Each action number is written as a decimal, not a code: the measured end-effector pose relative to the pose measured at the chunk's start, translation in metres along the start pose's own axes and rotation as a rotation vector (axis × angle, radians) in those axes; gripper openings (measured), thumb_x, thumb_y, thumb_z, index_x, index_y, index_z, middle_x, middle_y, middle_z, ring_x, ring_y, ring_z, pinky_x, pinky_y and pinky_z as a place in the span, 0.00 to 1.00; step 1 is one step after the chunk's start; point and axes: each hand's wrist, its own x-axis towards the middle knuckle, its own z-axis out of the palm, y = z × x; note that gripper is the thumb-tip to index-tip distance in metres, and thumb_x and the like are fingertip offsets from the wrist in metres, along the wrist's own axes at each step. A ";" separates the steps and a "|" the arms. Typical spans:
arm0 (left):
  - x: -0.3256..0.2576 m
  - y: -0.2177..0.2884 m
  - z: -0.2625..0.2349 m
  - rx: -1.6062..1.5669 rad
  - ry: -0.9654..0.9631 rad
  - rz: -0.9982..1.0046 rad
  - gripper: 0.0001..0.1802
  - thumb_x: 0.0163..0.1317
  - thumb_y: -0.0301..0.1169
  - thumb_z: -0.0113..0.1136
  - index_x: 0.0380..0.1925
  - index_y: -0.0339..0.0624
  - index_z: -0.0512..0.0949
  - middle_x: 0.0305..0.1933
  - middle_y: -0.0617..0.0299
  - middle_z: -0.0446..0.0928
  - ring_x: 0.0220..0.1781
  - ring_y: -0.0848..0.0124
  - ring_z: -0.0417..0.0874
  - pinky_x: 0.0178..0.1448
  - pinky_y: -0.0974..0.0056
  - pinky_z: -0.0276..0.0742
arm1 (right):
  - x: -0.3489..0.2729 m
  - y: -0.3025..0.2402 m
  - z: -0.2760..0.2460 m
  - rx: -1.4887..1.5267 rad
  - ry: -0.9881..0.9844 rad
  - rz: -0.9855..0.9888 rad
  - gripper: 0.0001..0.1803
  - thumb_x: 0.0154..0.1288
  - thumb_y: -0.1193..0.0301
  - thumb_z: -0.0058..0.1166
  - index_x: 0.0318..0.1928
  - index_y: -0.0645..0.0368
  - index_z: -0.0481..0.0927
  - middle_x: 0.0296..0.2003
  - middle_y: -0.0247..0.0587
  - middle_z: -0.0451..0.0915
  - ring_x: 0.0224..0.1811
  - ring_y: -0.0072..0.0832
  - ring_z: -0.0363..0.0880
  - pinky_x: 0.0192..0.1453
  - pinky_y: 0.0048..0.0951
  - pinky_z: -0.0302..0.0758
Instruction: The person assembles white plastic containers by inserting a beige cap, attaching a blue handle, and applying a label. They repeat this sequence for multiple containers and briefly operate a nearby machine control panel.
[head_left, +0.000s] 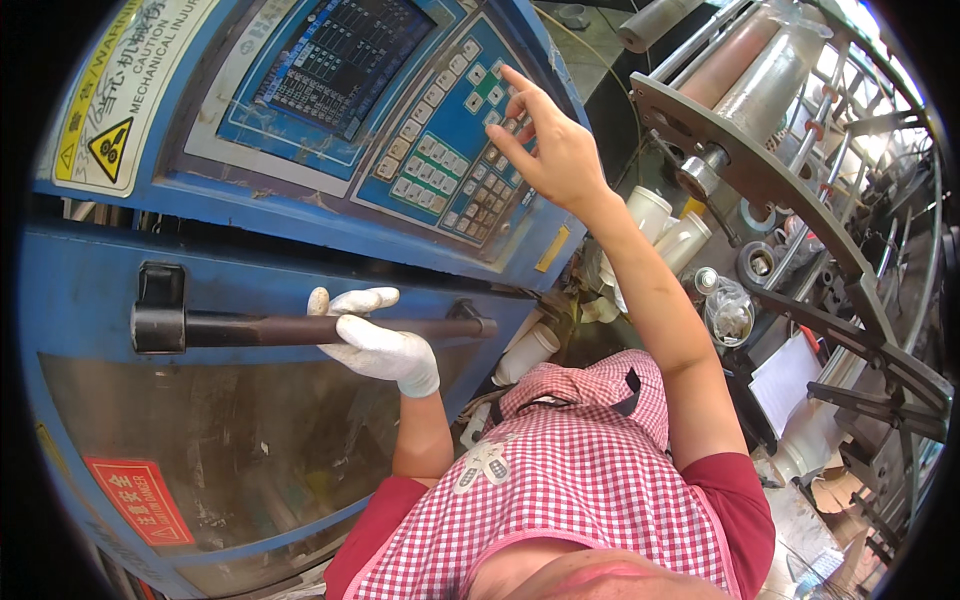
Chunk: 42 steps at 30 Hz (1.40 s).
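My left hand (378, 345), in a white glove, is closed around a dark horizontal handle bar (250, 329) on the blue machine door (90, 300). My bare right hand (548, 142) reaches up to the machine's blue control panel. Its fingers are spread and the fingertips rest on the grey keys of the keypad (440, 160). A display screen (335, 55) sits left of the keypad. A red-and-white checked apron (570, 480) covers my front at the bottom of the view.
A metal frame with rollers (760, 130) stands to the right. Several white plastic containers (660, 230) crowd the gap beside the machine. A white sheet of paper (785, 380) lies lower right. The machine carries a yellow warning label (110, 140) and a red label (140, 500).
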 end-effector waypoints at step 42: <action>0.003 -0.001 0.000 -0.036 -0.016 0.051 0.24 0.76 0.35 0.40 0.63 0.27 0.66 0.28 0.63 0.72 0.26 0.73 0.73 0.37 0.68 0.77 | -0.019 -0.002 0.010 -0.026 -0.030 -0.002 0.28 0.68 0.65 0.67 0.66 0.57 0.75 0.52 0.34 0.85 0.33 0.35 0.86 0.38 0.35 0.82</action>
